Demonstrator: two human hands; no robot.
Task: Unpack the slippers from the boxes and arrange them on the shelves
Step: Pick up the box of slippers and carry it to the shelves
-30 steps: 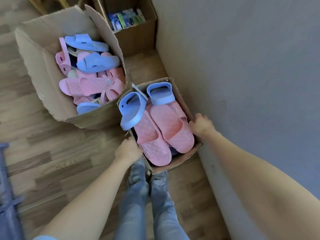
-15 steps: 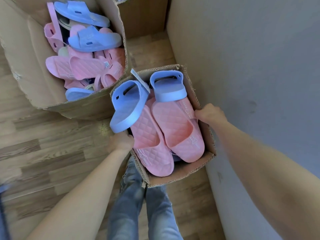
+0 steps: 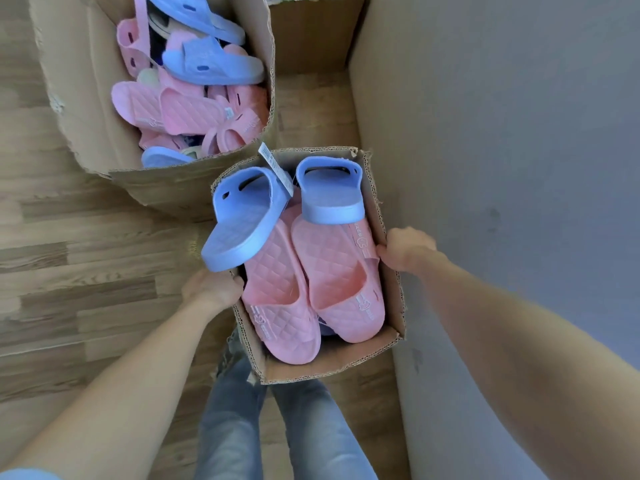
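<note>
A large box point(image 3: 86, 98) of slippers is sitting on the floor point(image 3: 69, 244), left, as the left grip point(image 3: 211, 289) is clasping one wall of a small box point(image 3: 329, 367) carrying blue slippers point(image 3: 246, 220) atop pink slippers point(image 3: 277, 296), the right grip point(image 3: 408, 247) clasping the opposite wall.

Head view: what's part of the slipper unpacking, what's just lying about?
Job: small box, gripped by left hand and right hand; its pink slippers and blue slippers; large box of slippers.
Lying about: back box, wood floor, grey wall.

Soft, even light; shadows are faint. Beyond the fingers point(image 3: 384, 252) the slippers point(image 3: 194, 109) look slightly blurred; behind them, forearms point(image 3: 519, 341) balloon with wide-angle distortion.
</note>
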